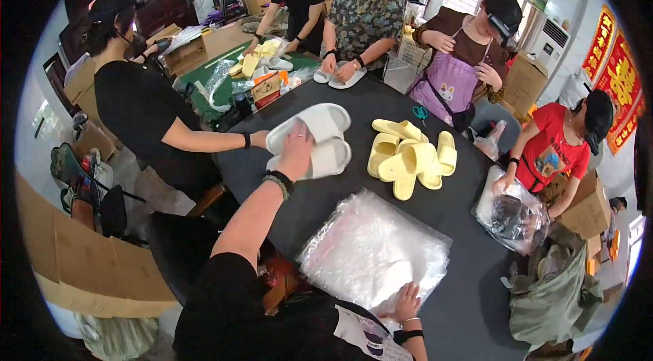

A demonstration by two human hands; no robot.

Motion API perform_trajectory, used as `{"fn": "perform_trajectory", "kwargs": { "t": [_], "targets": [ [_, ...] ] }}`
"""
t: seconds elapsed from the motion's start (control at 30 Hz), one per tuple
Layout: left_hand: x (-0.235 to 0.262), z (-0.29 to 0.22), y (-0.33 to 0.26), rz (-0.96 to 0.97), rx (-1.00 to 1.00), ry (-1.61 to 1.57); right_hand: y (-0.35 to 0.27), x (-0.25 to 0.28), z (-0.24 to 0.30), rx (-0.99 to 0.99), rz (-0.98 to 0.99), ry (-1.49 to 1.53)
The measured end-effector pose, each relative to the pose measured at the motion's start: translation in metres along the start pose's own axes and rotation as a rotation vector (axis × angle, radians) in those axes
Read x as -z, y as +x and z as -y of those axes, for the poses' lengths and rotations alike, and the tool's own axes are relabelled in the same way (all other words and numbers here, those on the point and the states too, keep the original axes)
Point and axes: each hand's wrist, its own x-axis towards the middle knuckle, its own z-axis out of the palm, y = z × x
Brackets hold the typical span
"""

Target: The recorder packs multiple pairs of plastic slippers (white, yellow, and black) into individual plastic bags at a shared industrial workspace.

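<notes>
At the near side, the right hand (408, 302) lies palm-down on a stack of clear plastic bags (371, 245), fingers spread and gripping nothing, perhaps to steady the slippery sheets on the black table (469, 286). Farther left, the left arm reaches out straight, and the left hand (295, 151) seems to grasp a pair of white slippers (332, 158) by their inner edges, likely to keep both together; its fingertips are partly hidden. Yellow slippers (401, 165) lie heaped to the right.
</notes>
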Motion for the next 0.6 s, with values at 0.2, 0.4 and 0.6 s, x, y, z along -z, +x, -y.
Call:
{"fn": "perform_trajectory", "kwargs": {
  "t": [0.2, 0.4, 0.6],
  "targets": [
    [0.015, -0.07, -0.071, 0.188, -0.06, -0.272, -0.007, 0.017, 0.006, -0.042, 0.022, 0.014],
    [0.005, -0.133, -0.169, 0.411, -0.118, -0.423, -0.007, 0.02, 0.008, -0.032, 0.018, 0.014],
    [0.012, -0.16, -0.193, 0.481, -0.385, -0.497, -0.007, 0.025, 0.009, -0.048, 0.011, 0.038]
  ]
}}
